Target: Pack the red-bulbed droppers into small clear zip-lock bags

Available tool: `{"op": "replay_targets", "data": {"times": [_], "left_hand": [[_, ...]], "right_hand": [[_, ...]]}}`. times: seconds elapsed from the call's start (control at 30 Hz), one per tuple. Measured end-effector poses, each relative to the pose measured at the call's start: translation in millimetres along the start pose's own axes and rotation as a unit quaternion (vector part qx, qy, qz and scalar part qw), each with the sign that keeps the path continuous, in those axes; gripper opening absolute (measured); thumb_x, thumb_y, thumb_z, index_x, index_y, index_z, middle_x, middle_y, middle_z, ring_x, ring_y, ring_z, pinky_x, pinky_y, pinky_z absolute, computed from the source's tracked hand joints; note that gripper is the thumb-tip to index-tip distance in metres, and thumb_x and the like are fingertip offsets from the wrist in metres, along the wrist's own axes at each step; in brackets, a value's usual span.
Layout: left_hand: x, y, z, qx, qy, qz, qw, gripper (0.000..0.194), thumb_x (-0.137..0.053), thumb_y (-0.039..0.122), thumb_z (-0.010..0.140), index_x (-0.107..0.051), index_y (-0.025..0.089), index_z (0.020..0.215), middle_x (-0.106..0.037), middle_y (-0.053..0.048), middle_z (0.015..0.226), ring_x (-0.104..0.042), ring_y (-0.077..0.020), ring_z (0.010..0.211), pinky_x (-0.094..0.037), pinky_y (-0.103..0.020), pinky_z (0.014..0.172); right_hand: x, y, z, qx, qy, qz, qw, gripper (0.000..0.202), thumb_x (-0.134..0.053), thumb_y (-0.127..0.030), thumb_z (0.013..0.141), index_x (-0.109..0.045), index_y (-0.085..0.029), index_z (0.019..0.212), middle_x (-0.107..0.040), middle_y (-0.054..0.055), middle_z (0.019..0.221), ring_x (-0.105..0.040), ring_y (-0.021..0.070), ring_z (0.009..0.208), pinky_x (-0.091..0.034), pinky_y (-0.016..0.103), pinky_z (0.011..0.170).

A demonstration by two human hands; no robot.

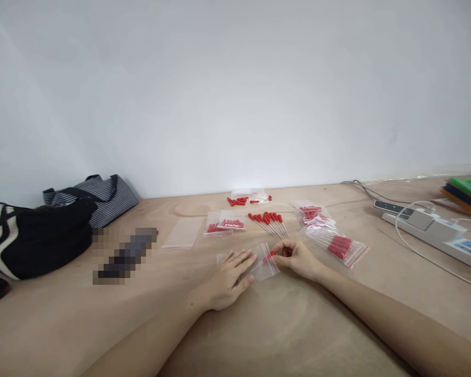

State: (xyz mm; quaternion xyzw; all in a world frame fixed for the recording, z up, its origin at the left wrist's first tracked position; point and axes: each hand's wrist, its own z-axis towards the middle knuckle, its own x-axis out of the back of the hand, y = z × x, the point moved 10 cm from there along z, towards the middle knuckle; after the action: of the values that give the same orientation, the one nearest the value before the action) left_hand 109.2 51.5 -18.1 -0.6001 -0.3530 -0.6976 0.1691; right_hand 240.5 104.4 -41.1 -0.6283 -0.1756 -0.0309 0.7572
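Note:
My left hand [232, 280] lies flat with fingers stretched out on a clear zip bag [265, 269], pressing it to the table. At the bag's mouth, the fingers of my right hand [294, 257] pinch a red-bulbed dropper [272, 254]. Part of the dropper is in the bag opening; my fingers hide the rest. Just beyond both hands, several droppers with red bulbs and thin clear stems [272, 220] lie fanned out. Right of my right hand rests a filled bag of droppers [340, 245].
Small bags with red bulbs [231, 222] and a flat zip bag [183, 233] lie to the left. Loose red bulbs [239, 201] lie near the wall. A power strip [441, 238] with cables is at right, a black bag [43, 238] at left.

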Motion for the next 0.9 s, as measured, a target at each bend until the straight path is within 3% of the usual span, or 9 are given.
{"op": "replay_targets", "data": {"times": [0.2,0.43,0.53,0.63,0.77,0.9], "left_hand": [[-2.9,-1,1,-0.009,0.002,0.001,1.0,0.045,-0.027,0.04,0.09,-0.024,0.025,0.132,-0.023,-0.005,0.138,-0.017,-0.0199,0.127,-0.014,-0.044,0.103],[-4.0,0,3,-0.012,-0.001,0.015,1.0,0.047,-0.029,0.042,0.089,-0.025,0.023,0.131,-0.025,-0.008,0.137,-0.018,-0.0215,0.126,-0.015,-0.045,0.102],[-4.8,-1,3,-0.012,0.0,0.018,1.0,0.046,-0.03,0.041,0.089,-0.025,0.024,0.131,-0.025,-0.007,0.137,-0.018,-0.0211,0.126,-0.015,-0.045,0.102],[-5.1,-1,3,-0.016,0.006,0.012,1.0,0.046,-0.029,0.041,0.089,-0.022,0.025,0.132,-0.025,-0.005,0.137,-0.019,-0.0199,0.126,-0.016,-0.044,0.102],[-3.9,1,4,-0.015,0.012,0.008,1.0,0.047,-0.028,0.04,0.089,-0.019,0.025,0.133,-0.025,-0.005,0.137,-0.021,-0.0191,0.126,-0.016,-0.044,0.102],[3.4,1,1,-0.019,0.016,0.01,1.0,0.05,-0.034,0.043,0.087,-0.021,0.026,0.132,-0.025,-0.005,0.137,-0.021,-0.0212,0.125,-0.013,-0.048,0.102]], "right_hand": [[-10,-19,-1,0.079,-0.055,-0.054,0.994,0.021,-0.068,-0.037,0.058,-0.067,-0.018,0.066,-0.052,0.003,0.087,-0.05,0.0153,0.081,-0.039,0.028,0.076],[-23,-16,2,0.09,-0.051,-0.169,0.98,0.016,-0.063,-0.04,0.064,-0.07,-0.026,0.07,-0.054,0.002,0.081,-0.048,0.017,0.082,-0.033,0.036,0.082],[-29,-22,0,0.104,-0.078,-0.151,0.98,0.017,-0.061,-0.04,0.067,-0.069,-0.025,0.071,-0.054,0.002,0.076,-0.049,0.0156,0.078,-0.035,0.034,0.08],[-34,-32,-3,0.122,-0.117,-0.056,0.984,0.024,-0.058,-0.042,0.069,-0.067,-0.02,0.074,-0.055,0.003,0.077,-0.05,0.0131,0.072,-0.039,0.028,0.07],[-46,-26,-6,0.07,-0.171,0.034,0.982,0.032,-0.054,-0.045,0.071,-0.062,-0.016,0.083,-0.055,0.001,0.069,-0.046,0.0085,0.056,-0.038,0.021,0.053],[-51,-22,-7,0.059,-0.196,0.042,0.978,0.033,-0.055,-0.045,0.071,-0.063,-0.015,0.081,-0.054,-0.001,0.061,-0.044,0.0074,0.052,-0.037,0.02,0.051]]}}
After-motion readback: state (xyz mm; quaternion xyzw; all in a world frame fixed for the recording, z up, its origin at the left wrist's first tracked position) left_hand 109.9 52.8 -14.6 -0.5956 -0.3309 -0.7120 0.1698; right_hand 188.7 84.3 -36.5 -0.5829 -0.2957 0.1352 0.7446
